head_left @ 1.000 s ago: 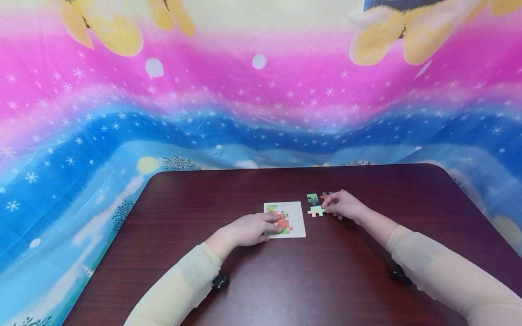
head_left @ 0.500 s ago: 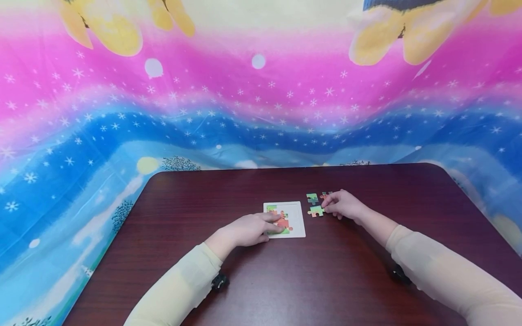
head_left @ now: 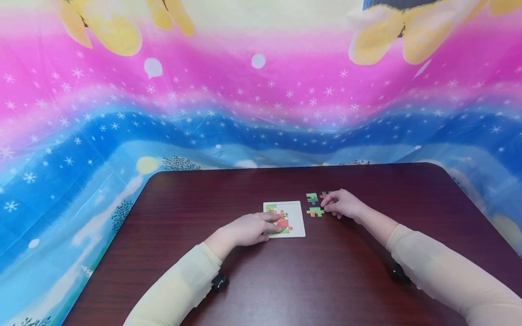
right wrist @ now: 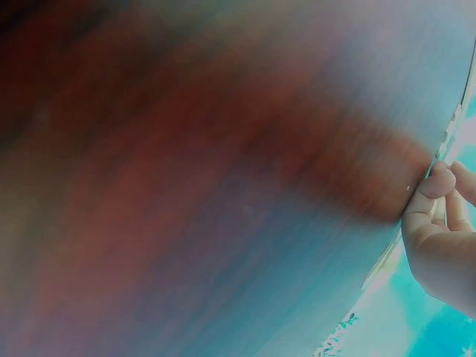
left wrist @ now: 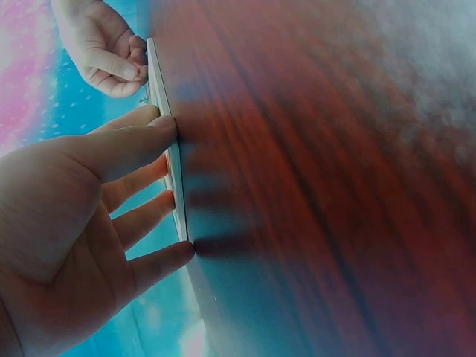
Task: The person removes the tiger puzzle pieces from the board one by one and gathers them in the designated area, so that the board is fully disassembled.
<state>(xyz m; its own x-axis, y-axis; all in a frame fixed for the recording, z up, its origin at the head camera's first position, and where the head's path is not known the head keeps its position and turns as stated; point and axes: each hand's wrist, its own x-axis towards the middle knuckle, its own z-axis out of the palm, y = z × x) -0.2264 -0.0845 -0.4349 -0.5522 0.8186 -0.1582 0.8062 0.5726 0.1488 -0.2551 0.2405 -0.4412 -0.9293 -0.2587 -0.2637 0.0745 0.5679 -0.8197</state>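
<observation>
A square white puzzle tray (head_left: 298, 219) lies on the table in the head view, its left part filled with joined green and orange jigsaw pieces. My left hand (head_left: 249, 227) rests on it, fingers stretched over those pieces. In the left wrist view, the left hand's thumb (left wrist: 141, 145) and spread fingers touch the tray's edge. Right of the tray, my right hand (head_left: 344, 204) pinches the right edge of a green and orange puzzle piece (head_left: 315, 212) lying on the table. The right wrist view shows that hand's thumb (right wrist: 439, 182) near a curled fingertip; the piece is hidden there.
A green puzzle piece (head_left: 311, 198) lies just behind the pinched one. Beside it is an orange piece (head_left: 325, 194), partly covered by the right hand. The dark wooden table (head_left: 285, 280) reaches back to a printed cloth (head_left: 261, 113).
Both hands stay in nearly the same place. The puzzle piece at the right fingertips shifts very slightly and looks flatter on the table.
</observation>
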